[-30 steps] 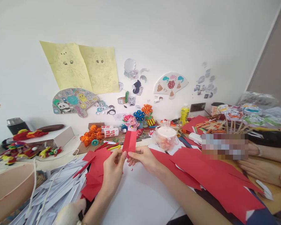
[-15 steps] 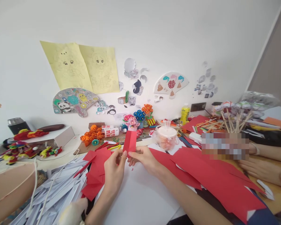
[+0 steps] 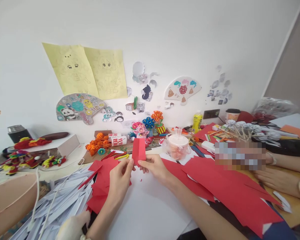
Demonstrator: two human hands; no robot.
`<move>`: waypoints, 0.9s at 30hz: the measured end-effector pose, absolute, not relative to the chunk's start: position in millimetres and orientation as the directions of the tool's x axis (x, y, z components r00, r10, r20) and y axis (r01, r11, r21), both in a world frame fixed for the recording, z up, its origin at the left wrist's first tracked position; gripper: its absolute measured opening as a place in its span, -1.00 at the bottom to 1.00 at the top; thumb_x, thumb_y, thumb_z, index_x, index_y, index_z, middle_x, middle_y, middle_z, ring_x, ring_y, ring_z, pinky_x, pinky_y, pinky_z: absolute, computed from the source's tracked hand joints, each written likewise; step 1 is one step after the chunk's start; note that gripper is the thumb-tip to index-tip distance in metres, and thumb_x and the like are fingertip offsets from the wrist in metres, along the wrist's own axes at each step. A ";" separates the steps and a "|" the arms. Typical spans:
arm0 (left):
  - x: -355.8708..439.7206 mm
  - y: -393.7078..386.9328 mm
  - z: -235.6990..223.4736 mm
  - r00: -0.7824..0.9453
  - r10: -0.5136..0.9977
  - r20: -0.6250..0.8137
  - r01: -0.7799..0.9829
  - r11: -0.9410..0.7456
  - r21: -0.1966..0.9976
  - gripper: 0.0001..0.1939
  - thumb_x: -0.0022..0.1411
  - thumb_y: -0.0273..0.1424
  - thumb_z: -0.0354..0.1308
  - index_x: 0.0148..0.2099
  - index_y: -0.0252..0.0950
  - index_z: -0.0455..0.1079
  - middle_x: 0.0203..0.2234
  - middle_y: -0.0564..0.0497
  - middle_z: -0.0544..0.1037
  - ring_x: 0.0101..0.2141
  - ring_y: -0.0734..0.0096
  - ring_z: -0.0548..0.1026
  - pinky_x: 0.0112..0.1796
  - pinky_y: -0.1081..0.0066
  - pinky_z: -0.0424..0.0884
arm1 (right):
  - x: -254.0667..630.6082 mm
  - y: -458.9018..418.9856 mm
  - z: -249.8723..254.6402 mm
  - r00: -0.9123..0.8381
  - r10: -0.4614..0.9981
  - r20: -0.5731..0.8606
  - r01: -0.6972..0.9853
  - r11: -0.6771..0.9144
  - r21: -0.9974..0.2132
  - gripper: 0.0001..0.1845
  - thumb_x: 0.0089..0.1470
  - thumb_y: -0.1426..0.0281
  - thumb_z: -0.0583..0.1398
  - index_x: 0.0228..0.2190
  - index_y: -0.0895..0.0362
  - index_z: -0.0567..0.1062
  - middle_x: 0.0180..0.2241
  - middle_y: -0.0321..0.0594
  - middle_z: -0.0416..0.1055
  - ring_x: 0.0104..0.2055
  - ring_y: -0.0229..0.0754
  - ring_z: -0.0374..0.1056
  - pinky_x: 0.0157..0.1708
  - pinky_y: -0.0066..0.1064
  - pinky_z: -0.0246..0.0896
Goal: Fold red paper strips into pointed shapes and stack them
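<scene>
A folded strip of red paper (image 3: 139, 150) stands upright between my hands, a crease running down its length. My left hand (image 3: 122, 174) pinches its lower left edge between thumb and fingers. On the other side, my right hand (image 3: 153, 166) grips the lower right edge, thumb in front and fingers behind. Beneath them lies a white sheet (image 3: 150, 210) with a tiny red scrap on it. A stack of cut red paper pieces (image 3: 101, 183) is left of my left hand. Large red sheets (image 3: 230, 186) spread out to the right of my right arm.
Folded white paper strips (image 3: 62, 196) heap at the left, with a white cable across them. Behind stand a bagged white tub (image 3: 178, 143), orange craft flowers (image 3: 97, 144) and a yellow bottle (image 3: 197, 122). Another person's hands (image 3: 277, 180) rest at the right.
My hands and the red paper have shifted slightly, the paper a little lower. At the right, the bundle of wrapped sticks has gone from upright to lying down.
</scene>
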State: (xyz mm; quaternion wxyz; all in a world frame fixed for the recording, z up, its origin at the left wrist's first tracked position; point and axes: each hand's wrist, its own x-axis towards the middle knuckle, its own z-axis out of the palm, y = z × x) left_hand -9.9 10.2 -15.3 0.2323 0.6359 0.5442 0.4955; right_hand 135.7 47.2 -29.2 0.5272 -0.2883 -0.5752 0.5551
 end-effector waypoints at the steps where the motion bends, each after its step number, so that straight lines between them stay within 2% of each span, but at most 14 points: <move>1: -10.4 10.6 -15.6 -0.061 0.934 0.352 0.447 -0.290 0.846 -0.59 0.19 -0.08 0.03 -0.48 -0.30 0.34 -0.61 0.07 0.42 -0.61 0.51 0.26 -0.56 0.52 0.18 | 136.1 47.8 -29.5 -0.265 0.919 0.291 -0.260 0.223 -0.940 -0.73 -0.12 0.23 0.26 -0.60 0.21 0.47 -0.63 -0.30 0.35 -0.62 -0.34 0.19 -0.59 -0.46 0.01; 5: -10.8 12.7 -17.3 0.020 0.958 0.287 0.352 -0.275 0.895 -0.60 0.16 -0.06 0.08 -0.43 -0.32 0.40 -0.59 0.04 0.44 -0.60 0.50 0.29 -0.56 0.53 0.24 | 137.6 48.7 -29.1 -0.243 0.921 0.304 -0.280 0.234 -0.931 -0.74 -0.11 0.23 0.27 -0.57 0.21 0.49 -0.64 -0.31 0.33 -0.62 -0.35 0.17 -0.59 -0.47 0.00; 9: -9.1 12.7 -17.7 0.027 0.957 0.290 0.300 -0.285 0.910 -0.64 0.13 -0.10 0.12 -0.37 -0.34 0.44 -0.60 0.04 0.45 -0.60 0.50 0.30 -0.57 0.53 0.26 | 137.2 47.2 -27.3 -0.232 0.923 0.307 -0.281 0.238 -0.930 -0.72 -0.12 0.22 0.28 -0.59 0.20 0.48 -0.64 -0.32 0.32 -0.61 -0.35 0.16 -0.59 -0.47 0.00; 13: -6.5 10.4 -17.1 0.033 0.939 0.343 0.328 -0.334 0.883 -0.67 0.13 -0.13 0.13 -0.36 -0.34 0.43 -0.54 0.01 0.49 -0.56 0.48 0.35 -0.56 0.54 0.28 | 136.4 45.6 -25.7 -0.222 0.923 0.314 -0.280 0.248 -0.928 -0.74 -0.12 0.24 0.27 -0.59 0.20 0.49 -0.66 -0.32 0.31 -0.62 -0.35 0.16 -0.59 -0.47 0.00; 17: -4.2 9.2 -18.0 0.005 0.915 0.403 0.412 -0.370 0.833 -0.68 0.15 -0.14 0.12 -0.38 -0.33 0.41 -0.57 0.03 0.47 -0.56 0.47 0.37 -0.54 0.54 0.28 | 136.6 44.3 -23.7 -0.209 0.930 0.303 -0.264 0.244 -0.933 -0.74 -0.14 0.25 0.27 -0.61 0.21 0.48 -0.68 -0.33 0.30 -0.63 -0.35 0.15 -0.60 -0.46 -0.01; 22: -4.3 9.1 -17.2 0.023 0.923 0.383 0.417 -0.357 0.836 -0.64 0.21 -0.12 0.04 -0.39 -0.32 0.42 -0.55 0.03 0.49 -0.58 0.49 0.37 -0.53 0.52 0.30 | 136.8 43.8 -23.1 -0.191 0.932 0.308 -0.256 0.255 -0.932 -0.72 -0.13 0.23 0.26 -0.61 0.20 0.47 -0.66 -0.30 0.33 -0.62 -0.33 0.18 -0.60 -0.46 -0.01; 27: -4.4 7.7 -16.6 0.021 0.917 0.399 0.434 -0.368 0.822 -0.67 0.17 -0.13 0.10 -0.35 -0.31 0.45 -0.54 0.02 0.51 -0.54 0.44 0.40 -0.53 0.52 0.30 | 136.6 44.8 -24.4 -0.213 0.925 0.314 -0.271 0.253 -0.929 -0.71 -0.13 0.22 0.27 -0.63 0.20 0.48 -0.68 -0.31 0.32 -0.63 -0.34 0.17 -0.61 -0.46 -0.01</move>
